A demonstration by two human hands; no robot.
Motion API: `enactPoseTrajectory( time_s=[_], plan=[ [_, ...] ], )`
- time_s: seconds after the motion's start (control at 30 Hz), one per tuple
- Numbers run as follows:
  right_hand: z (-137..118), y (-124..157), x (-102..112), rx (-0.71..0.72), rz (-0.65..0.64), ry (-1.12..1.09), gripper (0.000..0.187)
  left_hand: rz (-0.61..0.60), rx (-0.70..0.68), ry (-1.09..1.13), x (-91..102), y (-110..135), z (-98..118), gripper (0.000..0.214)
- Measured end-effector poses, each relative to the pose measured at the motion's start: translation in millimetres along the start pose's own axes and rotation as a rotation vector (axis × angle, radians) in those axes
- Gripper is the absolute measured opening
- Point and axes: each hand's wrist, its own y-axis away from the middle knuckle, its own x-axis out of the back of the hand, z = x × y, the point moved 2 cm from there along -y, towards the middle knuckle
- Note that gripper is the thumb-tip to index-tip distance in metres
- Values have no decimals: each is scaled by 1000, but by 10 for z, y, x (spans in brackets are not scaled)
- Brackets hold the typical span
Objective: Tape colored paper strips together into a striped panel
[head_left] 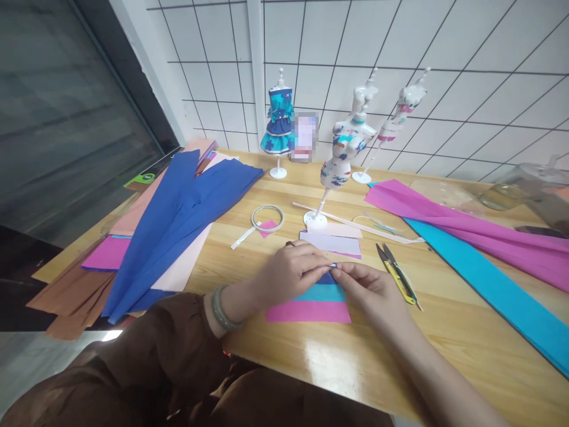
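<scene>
My left hand (300,267) and my right hand (362,284) meet over the table, fingertips pinched together on the upper edge of a layered crepe paper piece (311,292). Its bands run dark blue, turquoise and pink from top to bottom. A small white bit shows at the pinch between the fingers, too small to make out. Just beyond my hands lie pale paper strips (331,244). To the right of my right hand rest yellow-handled thread snips (395,267). A roll of tape (267,219) lies beyond my left hand, near a pink scrap (270,229).
White miniature mannequins (341,157) stand at the back; one wears a blue dress (278,121). Blue crepe paper (178,219) covers other sheets on the left. Pink paper (444,213) and turquoise paper (484,281) lie at right, near a glass container (511,187).
</scene>
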Motion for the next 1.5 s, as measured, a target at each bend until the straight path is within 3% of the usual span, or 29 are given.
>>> enactPoseTrajectory(
  time_s=[0.27,0.6,0.9,1.23,1.5],
  plan=[
    [8,26,-35,101,23,152,28,-6,30,8,1,-11,19,21],
    [48,21,-17,100,8,202,23,-51,-30,-82,7,-10,2,22],
    [3,28,-32,105,13,233,25,-124,-152,-308,25,-12,-1,23],
    [12,23,-32,104,7,281,25,-54,-93,-226,-25,9,-60,19],
    [16,21,-22,106,-4,279,26,-70,-97,-209,-2,0,-45,22]
  ],
)
